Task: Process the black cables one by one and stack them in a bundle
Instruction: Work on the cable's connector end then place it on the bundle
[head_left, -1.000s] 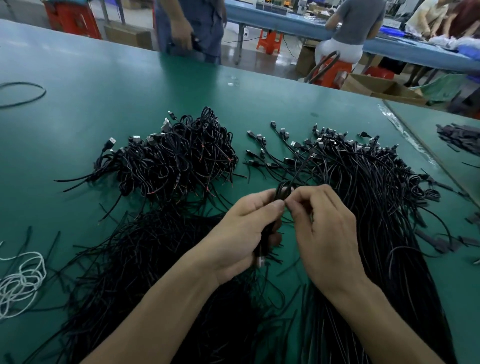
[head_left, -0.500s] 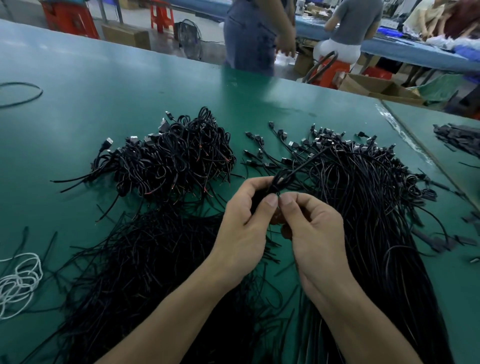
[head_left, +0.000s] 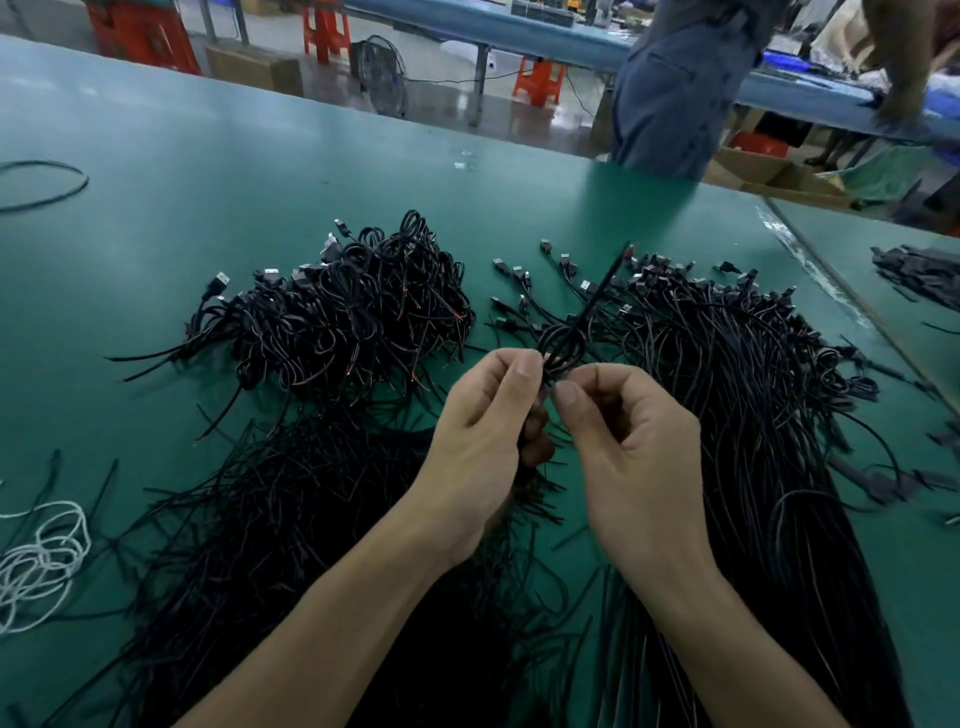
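- The left hand (head_left: 483, 441) and right hand (head_left: 639, 467) meet above the middle of the matte green table (head_left: 208, 182). Both thumbs and forefingers pinch one thin, smooth black cable (head_left: 558, 345).
- That cable is wound into a small round coil just above the fingertips. Its free end sticks up and away, straight and stiff, with a red-tipped wire at the top.
- Three black heaps lie on the table:
  - a tangled coiled pile (head_left: 353, 312) far left of the hands, with silvery plugs and red wire ends poking out;
  - a long sheaf of uncoiled cables (head_left: 753, 389) on the right, plugs fanned at its far end;
  - a wispy mat of thin black strands (head_left: 270, 519) under the left forearm.
- One white cord (head_left: 41, 561) lies looped at the left edge, and one black loop (head_left: 47, 182) lies far left.
- Half a second ago the thumbs touched — now a small gap shows between them, and the free end stands more upright.
- The standing person in blue (head_left: 675, 88) has moved from the centre of the far edge to the right.
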